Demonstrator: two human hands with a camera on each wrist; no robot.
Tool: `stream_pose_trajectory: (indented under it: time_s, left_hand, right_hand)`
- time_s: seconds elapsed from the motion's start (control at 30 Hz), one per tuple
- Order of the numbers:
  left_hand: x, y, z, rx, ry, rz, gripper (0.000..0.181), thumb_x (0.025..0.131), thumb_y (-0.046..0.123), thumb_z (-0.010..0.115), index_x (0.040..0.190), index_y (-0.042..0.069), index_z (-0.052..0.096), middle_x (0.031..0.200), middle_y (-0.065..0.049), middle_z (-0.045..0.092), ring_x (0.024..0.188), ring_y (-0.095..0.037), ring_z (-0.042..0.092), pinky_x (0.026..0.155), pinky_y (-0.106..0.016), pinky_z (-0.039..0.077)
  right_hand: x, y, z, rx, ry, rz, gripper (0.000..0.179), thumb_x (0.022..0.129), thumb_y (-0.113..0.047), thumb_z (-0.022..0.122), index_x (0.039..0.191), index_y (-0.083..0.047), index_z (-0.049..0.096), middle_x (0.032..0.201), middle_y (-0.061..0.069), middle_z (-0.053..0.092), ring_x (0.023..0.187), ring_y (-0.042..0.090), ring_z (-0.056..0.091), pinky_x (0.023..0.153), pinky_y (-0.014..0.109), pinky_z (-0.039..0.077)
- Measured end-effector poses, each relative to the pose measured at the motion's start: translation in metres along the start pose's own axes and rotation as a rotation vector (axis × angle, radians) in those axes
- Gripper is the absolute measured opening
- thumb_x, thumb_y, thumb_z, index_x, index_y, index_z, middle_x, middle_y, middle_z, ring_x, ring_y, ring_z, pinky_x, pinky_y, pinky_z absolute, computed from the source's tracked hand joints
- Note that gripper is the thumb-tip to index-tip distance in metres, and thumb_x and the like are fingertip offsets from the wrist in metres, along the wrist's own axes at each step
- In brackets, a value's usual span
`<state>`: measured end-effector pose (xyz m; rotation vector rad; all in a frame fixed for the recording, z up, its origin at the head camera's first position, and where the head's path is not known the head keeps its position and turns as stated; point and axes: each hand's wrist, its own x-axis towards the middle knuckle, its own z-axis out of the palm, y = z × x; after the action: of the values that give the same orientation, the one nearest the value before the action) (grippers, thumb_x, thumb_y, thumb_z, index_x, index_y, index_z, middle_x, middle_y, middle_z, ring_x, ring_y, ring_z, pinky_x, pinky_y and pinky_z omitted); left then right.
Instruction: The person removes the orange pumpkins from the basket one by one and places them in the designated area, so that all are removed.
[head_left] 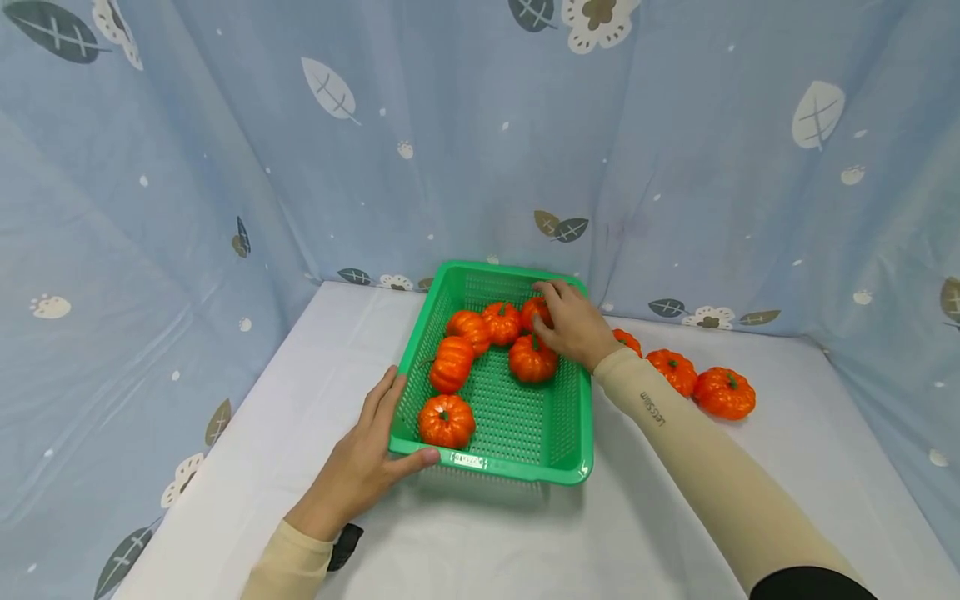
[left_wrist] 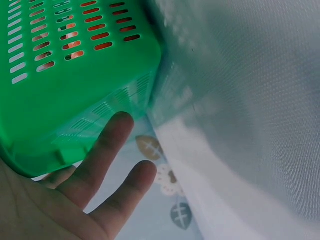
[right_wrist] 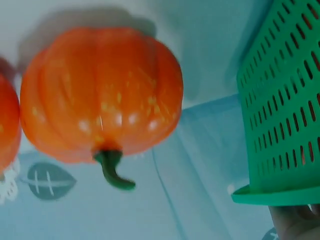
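Note:
A green plastic basket point(head_left: 510, 417) with slotted walls holds several small orange pumpkins, among them one pumpkin point(head_left: 446, 422) at the near left corner and another point(head_left: 532, 360) right of the middle. My left hand point(head_left: 367, 458) rests against the basket's near left corner, thumb along the front rim. In the left wrist view its fingers point(left_wrist: 100, 155) stretch out straight beside the outer wall. Over the basket's back right part, my right hand point(head_left: 573, 323) grips a pumpkin point(head_left: 534, 312) between thumb and fingers; the hand hides part of it.
Outside the basket, to the right, lie three more pumpkins: a partly hidden one point(head_left: 627, 340), a middle one point(head_left: 672, 371) and an outer one point(head_left: 724, 393). A white cloth point(head_left: 480, 550) covers the table. Behind it hangs a blue patterned curtain point(head_left: 450, 167).

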<state>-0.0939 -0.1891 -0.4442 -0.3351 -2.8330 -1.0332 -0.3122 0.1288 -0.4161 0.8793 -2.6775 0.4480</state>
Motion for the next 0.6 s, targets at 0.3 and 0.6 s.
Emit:
stream_pose_trajectory:
  time_s: [0.3, 0.6]
  left_hand:
    - [-0.0011, 0.0003, -0.0004, -0.001, 0.003, -0.010, 0.108, 0.086, 0.066, 0.069, 0.165, 0.022, 0.010, 0.169, 0.009, 0.002, 0.137, -0.041, 0.045, 0.098, -0.060, 0.047]
    - [-0.0005, 0.0005, 0.0004, -0.012, 0.003, -0.010, 0.108, 0.086, 0.066, 0.069, 0.165, 0.023, 0.010, 0.169, 0.010, 0.001, 0.139, -0.040, 0.043, 0.097, -0.061, 0.047]
  right_hand:
    - [0.0042, -0.0054, 0.0055, -0.062, -0.058, -0.022, 0.043, 0.099, -0.025, 0.056, 0.136, -0.004, 0.054, 0.135, 0.018, 0.053, 0.112, 0.040, 0.058, 0.089, 0.052, 0.053]
    - [0.0030, -0.0085, 0.0033, -0.137, -0.073, 0.047, 0.054, 0.099, -0.036, 0.055, 0.142, -0.003, 0.050, 0.135, 0.022, 0.053, 0.113, 0.042, 0.059, 0.095, 0.058, 0.050]
